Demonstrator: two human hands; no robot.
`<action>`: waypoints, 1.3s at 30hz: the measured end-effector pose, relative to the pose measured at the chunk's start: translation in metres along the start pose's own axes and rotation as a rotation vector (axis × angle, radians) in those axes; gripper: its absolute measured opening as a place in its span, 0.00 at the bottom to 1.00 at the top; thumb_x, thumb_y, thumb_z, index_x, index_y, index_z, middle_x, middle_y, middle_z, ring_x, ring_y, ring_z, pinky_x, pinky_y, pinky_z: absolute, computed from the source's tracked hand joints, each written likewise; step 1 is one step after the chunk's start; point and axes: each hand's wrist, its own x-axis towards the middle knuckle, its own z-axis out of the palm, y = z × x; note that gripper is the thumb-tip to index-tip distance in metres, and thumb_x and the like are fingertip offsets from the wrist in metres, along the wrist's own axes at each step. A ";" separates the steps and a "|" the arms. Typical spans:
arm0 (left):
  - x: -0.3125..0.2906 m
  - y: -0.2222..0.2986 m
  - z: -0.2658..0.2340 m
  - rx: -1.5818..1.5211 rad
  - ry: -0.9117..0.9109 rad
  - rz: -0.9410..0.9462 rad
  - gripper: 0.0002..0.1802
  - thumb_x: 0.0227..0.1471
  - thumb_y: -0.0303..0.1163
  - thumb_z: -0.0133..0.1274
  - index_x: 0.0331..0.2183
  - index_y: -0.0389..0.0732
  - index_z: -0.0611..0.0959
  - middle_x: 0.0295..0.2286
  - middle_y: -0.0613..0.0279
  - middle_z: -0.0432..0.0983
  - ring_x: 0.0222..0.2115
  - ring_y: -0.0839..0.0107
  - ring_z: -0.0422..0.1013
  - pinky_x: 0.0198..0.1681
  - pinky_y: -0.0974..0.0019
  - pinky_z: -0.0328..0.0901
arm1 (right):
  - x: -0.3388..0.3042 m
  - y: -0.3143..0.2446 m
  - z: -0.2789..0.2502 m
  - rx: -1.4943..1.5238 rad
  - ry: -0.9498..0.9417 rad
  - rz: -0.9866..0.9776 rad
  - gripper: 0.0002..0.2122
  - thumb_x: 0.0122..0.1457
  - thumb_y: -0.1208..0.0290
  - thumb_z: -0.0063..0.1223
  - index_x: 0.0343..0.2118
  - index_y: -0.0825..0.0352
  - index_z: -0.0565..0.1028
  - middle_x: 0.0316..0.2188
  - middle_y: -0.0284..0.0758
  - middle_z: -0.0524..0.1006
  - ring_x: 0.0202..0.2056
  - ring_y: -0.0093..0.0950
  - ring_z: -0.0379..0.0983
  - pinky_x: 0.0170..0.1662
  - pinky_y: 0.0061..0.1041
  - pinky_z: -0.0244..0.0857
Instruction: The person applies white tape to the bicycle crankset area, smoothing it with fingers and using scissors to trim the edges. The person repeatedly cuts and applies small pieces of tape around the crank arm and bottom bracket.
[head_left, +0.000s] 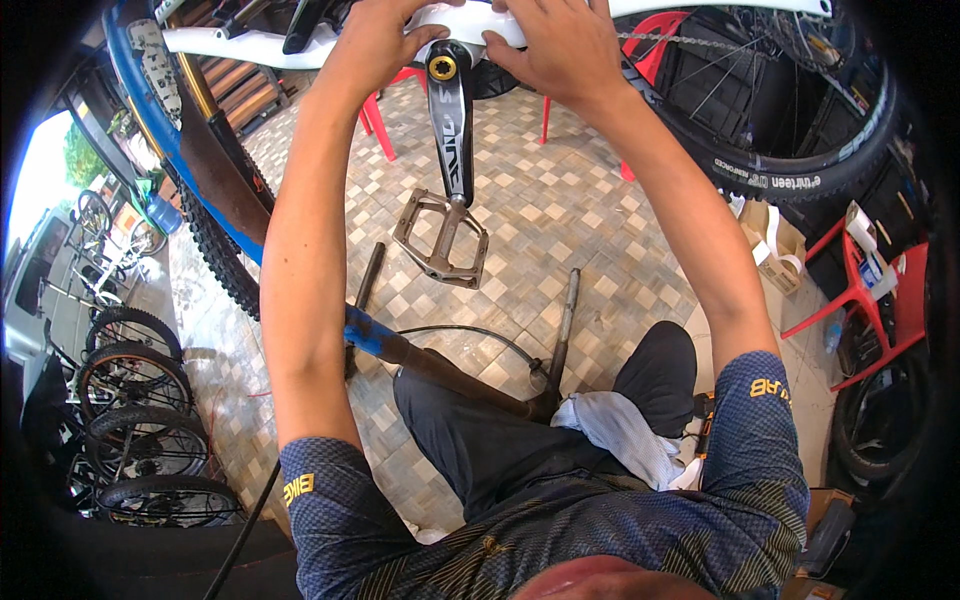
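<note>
A white bicycle frame [250, 46] spans the top of the view. My left hand [385, 40] grips it just left of the crank, thumb against its near side. On the other side of the crank, my right hand [560, 45] grips the frame too, thumb toward the left hand. The upper edge cuts off some fingertips. Between my wrists a black crank arm [450, 130] points down, with a gold-ringed bolt at its top. From its lower end hangs a worn, bronze-grey platform pedal [440, 240]. A chain [690, 40] runs right.
A blue stand post [370, 335] slants past my left arm to a dark base between my legs. A grey cloth [630, 435] lies by my knee. The rear wheel [760, 178] is at upper right, a red chair [870, 300] below. Several bicycles [135, 370] line the left.
</note>
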 end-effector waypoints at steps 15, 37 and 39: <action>-0.004 -0.008 0.006 -0.244 0.141 -0.220 0.18 0.47 0.21 0.66 0.43 0.36 0.83 0.37 0.58 0.83 0.40 0.68 0.78 0.44 0.65 0.70 | 0.008 -0.002 0.008 0.217 0.119 0.154 0.08 0.53 0.66 0.65 0.27 0.59 0.75 0.27 0.32 0.75 0.37 0.36 0.71 0.47 0.40 0.58; -0.008 -0.001 0.001 0.235 0.000 0.069 0.21 0.43 0.25 0.66 0.42 0.43 0.80 0.41 0.53 0.79 0.44 0.49 0.74 0.49 0.52 0.68 | 0.003 -0.006 0.012 0.098 0.152 0.047 0.09 0.50 0.65 0.64 0.26 0.58 0.73 0.28 0.31 0.73 0.39 0.35 0.70 0.51 0.42 0.57; -0.008 0.000 0.002 0.225 0.008 0.050 0.21 0.44 0.25 0.66 0.43 0.43 0.80 0.41 0.53 0.79 0.45 0.49 0.74 0.49 0.52 0.68 | 0.003 -0.006 0.012 0.085 0.150 0.057 0.09 0.51 0.65 0.64 0.26 0.58 0.73 0.29 0.32 0.72 0.39 0.36 0.70 0.51 0.41 0.57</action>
